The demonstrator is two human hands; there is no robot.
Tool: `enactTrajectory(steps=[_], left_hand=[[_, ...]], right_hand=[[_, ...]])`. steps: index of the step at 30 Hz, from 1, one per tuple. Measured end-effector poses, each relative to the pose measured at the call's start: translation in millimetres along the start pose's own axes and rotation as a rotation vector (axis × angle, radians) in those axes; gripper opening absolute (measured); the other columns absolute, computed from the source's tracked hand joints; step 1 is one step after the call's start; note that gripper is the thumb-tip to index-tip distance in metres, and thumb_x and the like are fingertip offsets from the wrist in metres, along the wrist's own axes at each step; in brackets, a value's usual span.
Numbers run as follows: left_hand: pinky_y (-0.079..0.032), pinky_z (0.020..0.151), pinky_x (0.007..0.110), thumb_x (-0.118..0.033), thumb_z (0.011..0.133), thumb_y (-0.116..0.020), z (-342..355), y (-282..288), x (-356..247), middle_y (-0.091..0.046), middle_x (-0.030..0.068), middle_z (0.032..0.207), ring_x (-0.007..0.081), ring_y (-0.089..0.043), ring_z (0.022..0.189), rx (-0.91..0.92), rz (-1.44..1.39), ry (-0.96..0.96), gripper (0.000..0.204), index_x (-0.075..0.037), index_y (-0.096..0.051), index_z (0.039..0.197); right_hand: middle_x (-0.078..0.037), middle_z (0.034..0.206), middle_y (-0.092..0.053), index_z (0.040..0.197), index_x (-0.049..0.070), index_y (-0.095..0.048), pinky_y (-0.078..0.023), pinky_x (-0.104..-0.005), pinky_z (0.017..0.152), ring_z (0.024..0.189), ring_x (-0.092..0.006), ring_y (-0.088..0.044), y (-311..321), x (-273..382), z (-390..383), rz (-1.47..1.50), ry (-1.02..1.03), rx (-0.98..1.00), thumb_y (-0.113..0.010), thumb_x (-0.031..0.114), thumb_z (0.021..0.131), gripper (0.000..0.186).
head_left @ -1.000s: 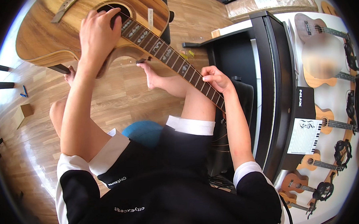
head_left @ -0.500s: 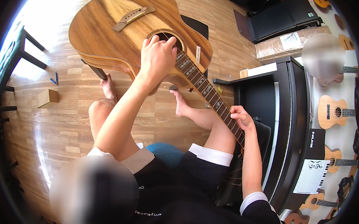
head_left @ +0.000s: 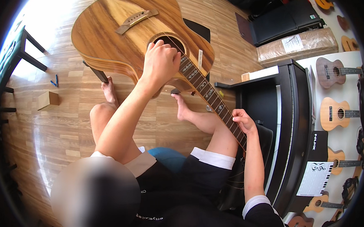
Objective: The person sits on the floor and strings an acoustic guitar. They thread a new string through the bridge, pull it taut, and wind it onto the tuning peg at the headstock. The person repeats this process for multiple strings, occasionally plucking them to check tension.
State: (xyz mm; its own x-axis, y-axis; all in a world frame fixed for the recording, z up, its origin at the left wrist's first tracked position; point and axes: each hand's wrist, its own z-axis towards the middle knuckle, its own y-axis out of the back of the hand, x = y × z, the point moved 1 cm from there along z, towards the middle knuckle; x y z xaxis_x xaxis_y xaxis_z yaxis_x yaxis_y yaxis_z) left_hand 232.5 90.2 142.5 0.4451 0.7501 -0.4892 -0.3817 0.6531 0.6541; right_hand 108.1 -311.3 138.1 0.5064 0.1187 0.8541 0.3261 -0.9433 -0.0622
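A wooden acoustic guitar [head_left: 118, 39] lies before me, its body far left of its neck, which slants down to the right. My left hand [head_left: 162, 62] is at the lower edge of the sound hole [head_left: 175, 41], fingers curled. What they hold, if anything, is hidden beneath the hand. A thin string runs from the bridge [head_left: 137, 21] toward the sound hole. On the right edge of the guitar neck [head_left: 214, 100], my right hand [head_left: 244, 122] has its fingers bent and its thumb at the inlaid fretboard. Below that hand, the headstock is hard to make out.
A black upright piano [head_left: 288, 121] stands at right, beside a wall with several hanging ukuleles [head_left: 335, 113]. Behind it lie a wrapped long box [head_left: 305, 47] and a black case [head_left: 283, 22]. A small cardboard box [head_left: 48, 100] and blue pliers-like tool [head_left: 54, 81] lie on the floor.
The fingers of my left hand have curled in more, where some stood apart before. The guitar has shifted slightly in view. My right hand has stayed at the neck.
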Motion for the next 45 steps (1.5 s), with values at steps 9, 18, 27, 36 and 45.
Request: enactTrajectory(steps=[9,18,27,36,45], left_hand=[[-0.046,0.076,0.038,-0.017,0.086,-0.064,3,2,-5,-0.063,0.0078,0.071,0.0272,-0.06,0.079,-0.059,-0.076,0.079,0.05,-0.006,-0.058,0.135],[-0.045,0.082,0.039,-0.018,0.087,-0.064,0,-2,-2,-0.07,0.0099,0.076,0.0277,-0.06,0.085,0.013,0.005,0.06,0.028,-0.004,-0.072,0.109],[-0.047,0.073,0.038,-0.021,0.087,-0.065,2,2,-3,-0.063,0.0059,0.067,0.0251,-0.059,0.072,0.013,0.047,0.027,0.018,-0.006,-0.072,0.082],[-0.048,0.077,0.04,-0.015,0.089,-0.061,6,7,-8,-0.063,0.0099,0.069,0.0274,-0.063,0.076,0.024,-0.122,0.115,0.082,-0.011,-0.016,0.158],[-0.048,0.074,0.041,-0.021,0.088,-0.064,0,-6,0,-0.061,0.0111,0.065,0.0292,-0.062,0.074,-0.026,0.053,0.014,0.03,-0.006,-0.072,0.113]], right_hand=[[0.005,0.071,-0.056,0.078,0.007,-0.061,-0.04,-0.0198,0.064,0.067,-0.0046,-0.051,4,-2,1,0.0,-0.001,0.022,-0.073,0.008,0.076,0.013],[0.004,0.071,-0.057,0.079,0.006,-0.061,-0.04,-0.0196,0.065,0.068,-0.0046,-0.052,5,-2,1,0.009,0.002,0.028,-0.073,0.007,0.076,0.012],[0.006,0.069,-0.053,0.076,0.007,-0.059,-0.037,-0.0199,0.063,0.066,-0.004,-0.048,-2,1,0,-0.024,-0.01,-0.017,-0.073,0.01,0.073,0.015],[0.004,0.072,-0.057,0.078,0.006,-0.062,-0.041,-0.0208,0.065,0.068,-0.0056,-0.053,4,-2,0,0.002,0.001,0.012,-0.074,0.008,0.076,0.012],[0.004,0.072,-0.057,0.079,0.006,-0.062,-0.042,-0.0208,0.065,0.068,-0.0054,-0.052,3,-1,1,0.005,0.001,0.024,-0.074,0.008,0.076,0.012]])
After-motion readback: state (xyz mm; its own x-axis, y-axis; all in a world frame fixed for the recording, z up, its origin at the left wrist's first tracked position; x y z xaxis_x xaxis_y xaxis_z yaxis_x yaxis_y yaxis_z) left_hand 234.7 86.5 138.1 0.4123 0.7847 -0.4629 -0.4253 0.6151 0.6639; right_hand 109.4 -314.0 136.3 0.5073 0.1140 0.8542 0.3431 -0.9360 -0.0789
